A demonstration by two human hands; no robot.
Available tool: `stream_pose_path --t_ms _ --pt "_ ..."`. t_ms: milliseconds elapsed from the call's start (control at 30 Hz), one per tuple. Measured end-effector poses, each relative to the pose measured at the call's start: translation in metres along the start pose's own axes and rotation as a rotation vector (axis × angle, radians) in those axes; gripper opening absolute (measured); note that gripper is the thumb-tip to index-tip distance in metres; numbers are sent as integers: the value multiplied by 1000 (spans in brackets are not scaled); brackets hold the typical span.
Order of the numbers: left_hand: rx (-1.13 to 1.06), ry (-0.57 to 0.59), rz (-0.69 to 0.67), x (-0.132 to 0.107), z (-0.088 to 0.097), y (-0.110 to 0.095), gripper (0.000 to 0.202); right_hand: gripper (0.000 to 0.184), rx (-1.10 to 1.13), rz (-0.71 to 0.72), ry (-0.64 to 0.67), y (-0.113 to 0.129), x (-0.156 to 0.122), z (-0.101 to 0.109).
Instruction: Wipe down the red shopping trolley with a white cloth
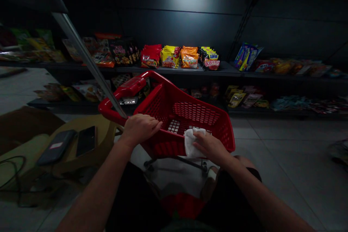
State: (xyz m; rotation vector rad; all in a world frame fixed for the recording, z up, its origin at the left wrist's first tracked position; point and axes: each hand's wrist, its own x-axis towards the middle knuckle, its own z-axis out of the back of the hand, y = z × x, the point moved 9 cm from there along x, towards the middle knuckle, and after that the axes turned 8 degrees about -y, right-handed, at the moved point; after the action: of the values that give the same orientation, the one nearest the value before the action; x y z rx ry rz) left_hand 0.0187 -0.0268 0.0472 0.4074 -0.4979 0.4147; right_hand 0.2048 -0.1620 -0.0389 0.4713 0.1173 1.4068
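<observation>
The bare right hand has its grip on a crumpled white cloth, which lies over the near rim of a red plastic shopping cart, right of that rim's middle, and hangs partly down the outside of the near wall. The bare left hand has its fingers bent over the near rim at the corner beside the red loop-shaped handle; its thumb is hard to make out, but the grip looks closed on the rim. The work in hand looks like rubbing down the cart, which stands on the pale tiled floor. To do it well, let the left hand hold that corner firmly, since the dark wheels could roll under sideways pressure. Keep the cloth bunched under flat fingers so that it wraps both faces of the rim at once, and draw it along the edge in long strokes towards the far right corner, pressing evenly. The perforated walls could snag a loose fold, so tuck the hanging part in before going inside. The rim under the left hand would need the hands to swap places. A slim grey metal bar comes down to the handle just beside the left hand, so strokes at that end should be short, to spare the knuckles.
</observation>
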Motion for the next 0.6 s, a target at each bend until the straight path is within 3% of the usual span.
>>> stream_pose_path --t_ms 133,333,433,533,600 --pt "31 -13 17 2 -14 28 48 39 53 31 166 21 -7 -2" --pt "-134 -67 87 19 -27 59 39 31 133 -54 354 24 -45 -7" --pt "-180 -111 206 27 -38 58 31 30 203 -91 303 36 -54 -20" --pt "-303 -141 341 27 -60 41 27 29 252 -76 249 55 -49 -34" --pt "-391 -222 487 19 -73 35 47 27 262 -71 239 67 -42 -40"
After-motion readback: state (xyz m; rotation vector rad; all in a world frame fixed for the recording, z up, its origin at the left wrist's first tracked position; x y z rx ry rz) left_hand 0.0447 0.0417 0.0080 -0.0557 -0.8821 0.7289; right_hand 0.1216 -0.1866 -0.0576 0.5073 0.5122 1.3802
